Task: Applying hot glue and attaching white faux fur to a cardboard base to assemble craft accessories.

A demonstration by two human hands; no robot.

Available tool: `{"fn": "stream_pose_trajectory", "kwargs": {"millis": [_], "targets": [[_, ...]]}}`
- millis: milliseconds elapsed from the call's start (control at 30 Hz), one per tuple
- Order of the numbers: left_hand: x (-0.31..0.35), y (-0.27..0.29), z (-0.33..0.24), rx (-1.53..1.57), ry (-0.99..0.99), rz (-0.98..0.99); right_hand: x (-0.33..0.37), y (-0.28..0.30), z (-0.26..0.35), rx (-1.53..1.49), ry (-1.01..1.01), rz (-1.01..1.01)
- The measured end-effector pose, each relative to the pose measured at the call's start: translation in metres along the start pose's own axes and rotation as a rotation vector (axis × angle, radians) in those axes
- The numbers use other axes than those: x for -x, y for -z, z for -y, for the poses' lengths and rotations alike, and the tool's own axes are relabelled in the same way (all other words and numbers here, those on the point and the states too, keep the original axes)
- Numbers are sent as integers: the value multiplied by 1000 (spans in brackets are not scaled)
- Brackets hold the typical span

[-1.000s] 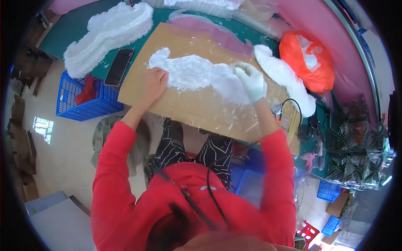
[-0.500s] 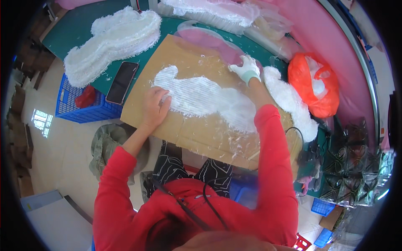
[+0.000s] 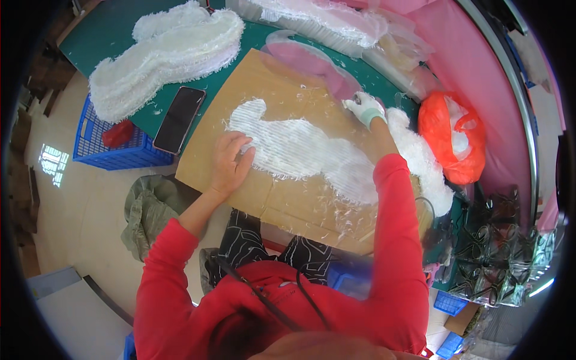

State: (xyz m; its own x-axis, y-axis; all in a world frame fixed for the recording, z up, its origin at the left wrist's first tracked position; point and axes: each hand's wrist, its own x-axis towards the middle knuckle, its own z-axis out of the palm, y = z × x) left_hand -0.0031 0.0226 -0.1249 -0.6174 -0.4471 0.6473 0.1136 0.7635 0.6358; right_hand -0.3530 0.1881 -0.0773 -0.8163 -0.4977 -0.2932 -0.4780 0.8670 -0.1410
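Note:
A white shaggy fabric piece, striped on top and wavy in outline, lies flat on a brown cardboard sheet. My bare left hand rests at its left end, fingers spread, the fingertips on its edge. Beyond the piece's right end is my right hand in a white glove with a pale green cuff. Its fingers are curled together around a small greyish thing that I cannot make out. Close by that hand lies a translucent pinkish plastic shape, partly over the cardboard's far edge.
A stack of similar white fuzzy pieces sits at the far left, with a phone beside it. More white fluffy material and an orange plastic bag are at the right. A blue crate stands below the green table's left edge.
My right hand has gone from spread fingers to curled ones and sits slightly farther right in the picture. The whole view has shifted a little. My left hand stays at the fabric's left end.

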Motion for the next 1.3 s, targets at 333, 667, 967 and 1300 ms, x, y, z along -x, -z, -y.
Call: {"fn": "stream_pose_trajectory", "kwargs": {"millis": [333,667,967,1300], "targets": [[0,3,1,35,45,29,10,13,30,216,10,74],[0,2,2,60,49,-35,5,19,29,159,44,47],[1,5,4,84,72,-5,-18,18,92,102,317,-111],[1,6,7,131,97,-9,-42,8,108,305,165,-147]]}}
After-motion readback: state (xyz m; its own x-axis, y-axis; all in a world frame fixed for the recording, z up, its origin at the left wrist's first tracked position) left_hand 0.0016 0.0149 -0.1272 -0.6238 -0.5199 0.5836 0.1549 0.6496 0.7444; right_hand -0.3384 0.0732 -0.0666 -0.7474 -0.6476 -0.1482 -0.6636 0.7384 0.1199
